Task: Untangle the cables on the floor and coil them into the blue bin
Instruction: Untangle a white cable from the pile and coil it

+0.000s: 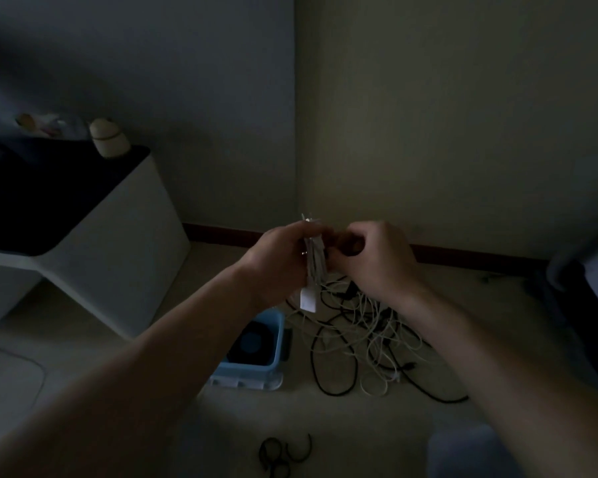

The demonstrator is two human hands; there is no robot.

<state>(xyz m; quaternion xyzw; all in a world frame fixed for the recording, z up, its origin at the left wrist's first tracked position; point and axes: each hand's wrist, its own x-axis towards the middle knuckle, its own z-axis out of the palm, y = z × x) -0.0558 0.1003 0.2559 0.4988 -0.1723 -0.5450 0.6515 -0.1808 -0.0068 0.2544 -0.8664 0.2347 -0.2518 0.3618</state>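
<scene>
Fingers of the left hand (279, 257) are curled round a folded bundle of white cable (314, 262), which I hold upright at chest height in front of the wall corner; a white tag (308, 300) hangs from its lower end. The right hand (373, 262) sits just beside the bundle with its fingers bent inward toward it, but the light is too dim for me to tell whether they pinch a strand or only touch it. Below my hands, the tangle of white and black cables (359, 334) lies spread on the pale floor, near the dark red skirting board (463, 256). The blue bin (273, 362) stands on the floor just left of the tangle, with a dark coil (253, 340) lying inside it. A few black cable loops (283, 453) lie apart, nearer to me. A white cabinet (118, 257) with a dark top stands at left.
</scene>
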